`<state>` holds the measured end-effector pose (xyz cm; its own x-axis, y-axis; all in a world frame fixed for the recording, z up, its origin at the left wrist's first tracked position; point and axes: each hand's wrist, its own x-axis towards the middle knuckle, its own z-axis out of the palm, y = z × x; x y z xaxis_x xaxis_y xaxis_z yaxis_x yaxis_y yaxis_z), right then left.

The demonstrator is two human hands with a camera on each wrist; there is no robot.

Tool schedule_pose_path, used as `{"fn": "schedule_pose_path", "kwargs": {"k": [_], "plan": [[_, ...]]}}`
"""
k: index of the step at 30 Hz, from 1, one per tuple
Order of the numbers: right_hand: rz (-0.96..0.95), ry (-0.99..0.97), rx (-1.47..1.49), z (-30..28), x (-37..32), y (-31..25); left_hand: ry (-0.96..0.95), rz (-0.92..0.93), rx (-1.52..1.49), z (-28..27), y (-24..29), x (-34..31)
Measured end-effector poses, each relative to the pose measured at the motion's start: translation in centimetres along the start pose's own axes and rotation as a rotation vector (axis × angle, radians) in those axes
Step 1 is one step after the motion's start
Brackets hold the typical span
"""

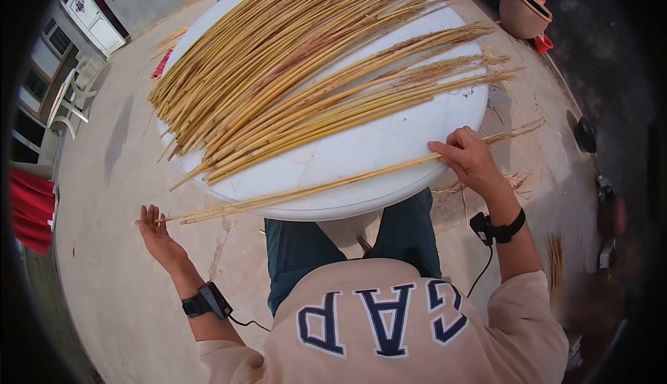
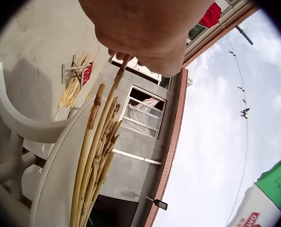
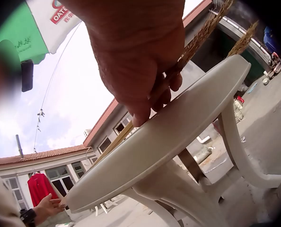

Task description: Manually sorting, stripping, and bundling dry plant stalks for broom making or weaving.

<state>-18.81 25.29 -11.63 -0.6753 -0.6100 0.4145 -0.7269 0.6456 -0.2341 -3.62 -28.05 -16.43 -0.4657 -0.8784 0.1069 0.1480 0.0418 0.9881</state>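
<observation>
Two thin stalks (image 1: 313, 191) lie along the near edge of the round white table (image 1: 389, 141). The right hand (image 1: 474, 161) pinches them near their feathery ends, thumb and fingers round them; the right wrist view shows this hand (image 3: 136, 61) low over the table rim. Past the table's left edge, the left hand (image 1: 163, 239) is palm up with relaxed fingers, one stalk's cut end touching them. In the left wrist view, a stalk (image 2: 118, 80) reaches up to that hand (image 2: 140, 35), its fingertips partly hidden. A large spread of stalks (image 1: 257, 64) covers the table's far side.
White plastic chairs (image 1: 73, 99) stand at the left, near a red cloth (image 1: 31, 210). At the far right are a clay pot (image 1: 524, 12) and a red container (image 1: 542, 43). Bits of straw (image 1: 517, 182) litter the ground beside the right arm. The person's legs are under the table's near edge.
</observation>
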Motion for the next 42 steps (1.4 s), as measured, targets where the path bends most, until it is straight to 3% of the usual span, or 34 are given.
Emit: {"fn": "schedule_pose_path", "kwargs": {"k": [3, 5, 6, 8, 9, 11, 13, 15, 18, 28, 30, 33, 40, 42], "plan": [[0.006, 0.063, -0.106, -0.8, -1.0, 2.4, -0.046, 0.057, -0.045, 1.6, 1.8, -1.9], [0.045, 0.179, -0.052, -1.4, -1.1, 3.3, 0.062, 0.365, 0.25, 3.6, 3.6, -3.8], [0.045, 0.182, -0.06, -1.7, -1.0, 3.3, 0.064, 0.366, 0.248, 4.1, 4.6, -4.6], [0.004, 0.162, -0.051, -1.5, -0.2, 2.7, 0.036, 0.832, 0.452, 5.7, 6.3, -6.2], [-0.031, 0.14, -0.045, -1.5, 0.2, 2.3, 0.024, 0.837, 0.436, 7.1, 6.9, -7.3], [-0.03, 0.141, -0.034, -0.4, 1.0, 2.2, -0.341, 1.077, 0.557, 10.0, 7.7, -10.3], [-0.034, 0.147, -0.026, 0.9, 2.0, 2.8, -0.689, 1.149, 0.664, 13.5, 7.1, -12.8], [-0.089, 0.133, -0.035, 1.9, 2.6, 3.5, -0.946, 1.157, 0.752, 16.6, 6.6, -14.7], [-0.069, 0.085, 0.022, 1.8, 2.8, 4.0, -1.086, 1.061, 0.682, 19.0, 2.9, -14.9], [0.093, 0.201, -0.06, 1.1, 8.2, 6.0, -1.029, 0.943, 0.677, 19.6, 3.0, -15.3], [0.111, 0.093, -0.066, 1.8, 9.9, 6.9, -0.936, 1.03, 0.679, 19.6, 3.3, -15.5], [0.089, -0.003, -0.094, 3.2, 11.8, 7.5, -1.015, 0.915, 0.647, 19.7, 2.9, -15.2], [0.041, -0.028, -0.115, 4.4, 12.6, 7.6, -1.053, 0.941, 0.677, 19.6, 2.9, -15.1], [-0.049, 0.007, -0.214, 4.8, 12.5, 8.0, -1.055, 0.912, 0.649, 19.6, 2.8, -15.1]]}}
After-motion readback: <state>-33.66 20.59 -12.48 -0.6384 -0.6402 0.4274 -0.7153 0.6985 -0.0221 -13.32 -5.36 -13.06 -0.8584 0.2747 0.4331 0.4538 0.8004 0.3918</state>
